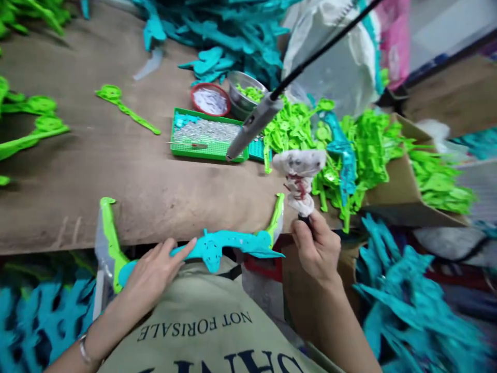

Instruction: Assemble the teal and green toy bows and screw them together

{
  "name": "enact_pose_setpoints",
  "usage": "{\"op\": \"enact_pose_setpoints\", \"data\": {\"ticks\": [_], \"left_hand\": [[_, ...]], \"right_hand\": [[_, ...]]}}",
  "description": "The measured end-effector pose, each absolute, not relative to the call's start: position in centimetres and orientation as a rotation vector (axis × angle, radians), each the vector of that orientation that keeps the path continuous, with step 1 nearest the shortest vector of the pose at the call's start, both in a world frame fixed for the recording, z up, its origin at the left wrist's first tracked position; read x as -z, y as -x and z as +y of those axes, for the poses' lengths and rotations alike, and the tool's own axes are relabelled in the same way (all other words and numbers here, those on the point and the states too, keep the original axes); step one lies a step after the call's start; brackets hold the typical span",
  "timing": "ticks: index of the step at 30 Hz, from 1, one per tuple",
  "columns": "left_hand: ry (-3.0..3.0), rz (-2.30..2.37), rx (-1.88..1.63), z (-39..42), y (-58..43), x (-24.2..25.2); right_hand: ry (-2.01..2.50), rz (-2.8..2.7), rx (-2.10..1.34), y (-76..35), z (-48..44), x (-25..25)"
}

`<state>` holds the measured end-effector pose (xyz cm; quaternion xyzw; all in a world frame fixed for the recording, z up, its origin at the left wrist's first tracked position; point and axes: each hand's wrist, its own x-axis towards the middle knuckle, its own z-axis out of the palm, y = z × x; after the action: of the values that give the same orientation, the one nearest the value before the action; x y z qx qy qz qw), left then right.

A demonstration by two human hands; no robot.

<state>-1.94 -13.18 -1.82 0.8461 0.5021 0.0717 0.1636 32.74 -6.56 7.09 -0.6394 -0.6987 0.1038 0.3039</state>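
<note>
My left hand point(157, 269) lies over the left part of a toy bow point(233, 242) at the table's front edge, its index finger stretched along the turquoise body and its thumb hidden. Lime-green limbs point(111, 238) with clear pieces beside them rise from both ends of the bow. To the right, my right hand point(318, 248) is closed around the dark handle of a hammer point(298, 163), whose head is wrapped in whitish cloth and bound with something reddish. The hammer is raised, apart from the bow.
An electric screwdriver point(254, 127) hangs over a green tray point(209, 154) of small metal pieces. Behind are a red bowl point(210, 99) and a metal bowl point(235, 83). Lime-green parts point(291, 124) pile up at right; turquoise parts point(233, 31) lie at the back.
</note>
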Motion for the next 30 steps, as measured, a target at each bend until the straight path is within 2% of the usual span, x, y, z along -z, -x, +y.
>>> {"op": "enact_pose_setpoints", "data": {"ticks": [6,12,17,22,27,30], "left_hand": [[-2.489,1.483,-0.266,-13.4,2.0,1.9],[-2.428,1.442,-0.290,-13.2,2.7,3.0],[-2.299,1.440,-0.256,-13.2,3.6,4.1],[-2.284,1.437,-0.345,-13.2,3.2,4.1],[-2.318,1.359,-0.446,-12.9,3.0,4.0],[-2.392,1.303,-0.475,-12.0,3.8,4.2]], "right_hand": [[2.096,-1.582,-0.107,-37.4,-14.3,-3.5],[2.204,-1.691,-0.407,-38.4,-16.6,-2.3],[2.230,-1.577,-0.229,-39.4,-13.4,-2.0],[2.171,-1.662,-0.375,-40.7,-9.5,-1.8],[2.068,-1.497,-0.221,-41.5,-5.5,-3.1],[1.948,-1.507,-0.257,-41.5,-0.6,-4.1]]}}
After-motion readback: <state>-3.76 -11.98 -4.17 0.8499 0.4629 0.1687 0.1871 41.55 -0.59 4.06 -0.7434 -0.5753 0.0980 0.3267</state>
